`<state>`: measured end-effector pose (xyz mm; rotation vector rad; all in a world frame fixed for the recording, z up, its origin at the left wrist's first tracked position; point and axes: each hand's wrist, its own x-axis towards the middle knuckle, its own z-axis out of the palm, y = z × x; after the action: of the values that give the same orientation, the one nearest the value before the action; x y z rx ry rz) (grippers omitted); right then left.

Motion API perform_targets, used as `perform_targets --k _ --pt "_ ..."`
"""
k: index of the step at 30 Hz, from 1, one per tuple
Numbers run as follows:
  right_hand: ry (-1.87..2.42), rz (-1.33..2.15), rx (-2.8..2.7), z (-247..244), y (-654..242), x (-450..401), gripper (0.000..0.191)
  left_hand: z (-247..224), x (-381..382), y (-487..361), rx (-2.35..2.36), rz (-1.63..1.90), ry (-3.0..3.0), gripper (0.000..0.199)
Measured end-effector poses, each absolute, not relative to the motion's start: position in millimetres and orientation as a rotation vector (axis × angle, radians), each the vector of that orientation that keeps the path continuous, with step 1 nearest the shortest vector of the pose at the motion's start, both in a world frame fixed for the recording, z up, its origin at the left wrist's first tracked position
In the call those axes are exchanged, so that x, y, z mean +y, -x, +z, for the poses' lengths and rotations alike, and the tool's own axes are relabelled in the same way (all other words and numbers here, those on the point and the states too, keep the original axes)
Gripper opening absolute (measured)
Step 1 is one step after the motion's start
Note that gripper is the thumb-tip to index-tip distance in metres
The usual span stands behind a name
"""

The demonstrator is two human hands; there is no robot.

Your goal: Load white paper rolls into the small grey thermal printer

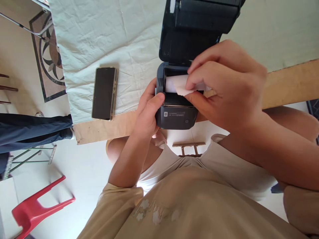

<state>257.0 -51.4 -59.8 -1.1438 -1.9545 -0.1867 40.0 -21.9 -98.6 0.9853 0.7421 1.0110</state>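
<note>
A small black receipt printer stands at the table's front edge, its lid swung up and back. Inside its compartment lies a white paper roll. My left hand grips the printer's left side, thumb on the rim of the compartment. Over the right part of the compartment, my right hand pinches the loose end of the paper between thumb and fingers. That hand covers the printer's right side and part of the roll.
A smartphone with a dark screen lies left of the printer on the pale tablecloth. Bare wood shows along the table's front edge. A red plastic chair and another person's legs are at the left.
</note>
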Motion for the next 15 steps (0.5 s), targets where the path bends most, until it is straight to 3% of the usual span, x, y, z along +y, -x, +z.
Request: perform_targets --k 7,15 --pt "1.088 -0.232 -1.999 -61 -246 -72 0.018 -93 -22 -38 0.712 0.955 -1.051 0.052" --pt "0.942 -0.152 -2.031 -69 -245 -72 0.017 -110 -14 -35 0.593 1.009 -1.178 0.052"
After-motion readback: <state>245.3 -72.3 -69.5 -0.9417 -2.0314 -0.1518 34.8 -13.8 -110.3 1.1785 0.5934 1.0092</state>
